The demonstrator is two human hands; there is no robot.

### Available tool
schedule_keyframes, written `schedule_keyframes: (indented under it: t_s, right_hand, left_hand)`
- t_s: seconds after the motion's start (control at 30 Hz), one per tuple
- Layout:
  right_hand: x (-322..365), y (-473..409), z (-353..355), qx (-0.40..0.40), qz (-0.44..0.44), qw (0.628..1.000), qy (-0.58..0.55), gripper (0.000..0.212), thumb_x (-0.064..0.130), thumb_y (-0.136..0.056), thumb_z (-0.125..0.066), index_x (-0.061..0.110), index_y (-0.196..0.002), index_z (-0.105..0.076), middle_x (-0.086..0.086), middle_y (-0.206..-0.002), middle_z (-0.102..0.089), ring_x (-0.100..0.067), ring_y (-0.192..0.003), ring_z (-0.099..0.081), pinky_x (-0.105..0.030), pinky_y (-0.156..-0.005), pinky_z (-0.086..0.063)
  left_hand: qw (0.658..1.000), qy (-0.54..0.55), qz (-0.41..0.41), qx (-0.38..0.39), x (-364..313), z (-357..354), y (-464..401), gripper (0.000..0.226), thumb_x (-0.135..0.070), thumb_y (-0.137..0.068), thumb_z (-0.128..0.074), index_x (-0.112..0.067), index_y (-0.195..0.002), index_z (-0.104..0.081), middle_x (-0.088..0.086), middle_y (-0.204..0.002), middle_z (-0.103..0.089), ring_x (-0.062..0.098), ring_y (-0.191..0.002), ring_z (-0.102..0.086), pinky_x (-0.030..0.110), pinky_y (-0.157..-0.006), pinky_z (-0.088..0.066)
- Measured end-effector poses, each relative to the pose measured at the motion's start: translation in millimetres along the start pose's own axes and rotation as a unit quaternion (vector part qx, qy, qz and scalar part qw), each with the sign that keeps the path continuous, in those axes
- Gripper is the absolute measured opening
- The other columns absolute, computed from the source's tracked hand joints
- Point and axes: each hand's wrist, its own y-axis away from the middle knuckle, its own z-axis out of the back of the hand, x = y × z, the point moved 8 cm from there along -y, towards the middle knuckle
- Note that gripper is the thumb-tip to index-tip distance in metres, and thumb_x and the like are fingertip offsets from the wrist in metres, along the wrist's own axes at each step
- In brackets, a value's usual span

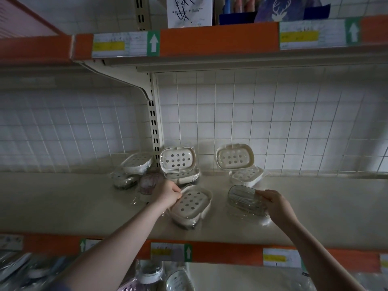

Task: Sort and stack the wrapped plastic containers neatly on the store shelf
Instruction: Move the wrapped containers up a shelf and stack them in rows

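Beige store shelf (pixel 315 206), left hand (pixel 168 193) gripping holed white container (pixel 192 203), right hand (pixel 276 203) gripping clear container (pixel 243 198), leaning stacks (pixel 178 162) behind

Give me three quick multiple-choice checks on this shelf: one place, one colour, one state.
1. Where is the clear ribbed plastic container?
A. on the upper shelf
B. on the beige shelf, right of the holed dish
C. under the shelf

2. What colour is the wrapped perforated plastic dish at the left hand?
A. cream
B. red
C. black

3. What is the right hand doing?
A. hanging free
B. pressing the wall
C. gripping the clear container

Answers: 1 B, it lies on the shelf surface; 2 A, its holed top is cream; 3 C, fingers curl over its near end.
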Motion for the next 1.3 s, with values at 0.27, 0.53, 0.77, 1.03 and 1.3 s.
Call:
schedule_keyframes:
  t_s: [0.27,0.53,0.77,1.03,1.3]
  right_hand:
    - [-1.1,1.3,0.4,-0.007,0.004,1.000,-0.001,0.030,0.008,-0.094,-0.049,0.012,-0.119,-0.065,-0.008,-0.123,-0.058,-0.018,-0.094,-0.051,-0.028,-0.076,-0.038]
    - [1.2,7.1,4.5,-0.012,0.010,1.000,-0.005,0.029,0.011,-0.095,-0.049,0.012,-0.120,-0.064,-0.010,-0.120,-0.059,-0.026,-0.102,-0.055,-0.033,-0.083,-0.041]
    - [0.5,8.3,4.8,-0.011,0.011,1.000,-0.001,0.030,0.009,-0.095,-0.048,0.012,-0.120,-0.064,-0.010,-0.121,-0.059,-0.028,-0.105,-0.054,-0.031,-0.081,-0.038]
    - [-2.0,7.0,4.0,-0.009,0.014,1.000,-0.011,0.029,0.012,-0.094,-0.051,0.013,-0.121,-0.064,-0.008,-0.122,-0.058,-0.020,-0.098,-0.052,-0.029,-0.080,-0.039]
    - [-5.1,5.2,2.8,-0.010,0.019,1.000,-0.007,0.029,0.013,-0.094,-0.052,0.013,-0.120,-0.064,-0.006,-0.123,-0.058,-0.018,-0.098,-0.053,-0.027,-0.079,-0.037]
  left_hand:
    - [0.911,-0.268,-0.218,-0.226,-51.1,45.4,23.8,0.022,0.014,-0.065,-0.071,-0.001,-0.074,-0.058,0.017,-0.078,-0.062,0.031,-0.065,-0.060,0.037,-0.053,-0.052]
    - [0.906,-0.274,-0.283,-0.156,-61.9,14.7,57.3,0.024,-0.013,-0.079,-0.074,-0.002,-0.089,-0.056,-0.009,-0.049,-0.042,0.004,-0.033,-0.028,0.012,-0.032,-0.008]
    - [0.913,-0.328,-0.236,-0.052,-60.4,2.7,75.7,0.065,-0.052,-0.075,-0.072,-0.012,-0.121,-0.051,0.003,-0.118,-0.054,0.019,-0.105,-0.055,0.032,-0.088,-0.048]
    - [0.915,-0.338,-0.218,0.013,-65.2,8.9,79.0,0.062,-0.025,-0.075,-0.075,-0.021,-0.126,-0.038,0.000,-0.109,-0.060,0.018,-0.092,-0.058,0.028,-0.072,-0.047]
    - [0.902,-0.398,-0.162,-0.032,-54.6,11.1,76.2,0.078,-0.055,-0.089,-0.050,-0.016,-0.149,-0.018,0.007,-0.146,-0.034,0.028,-0.133,-0.034,0.041,-0.107,-0.027]
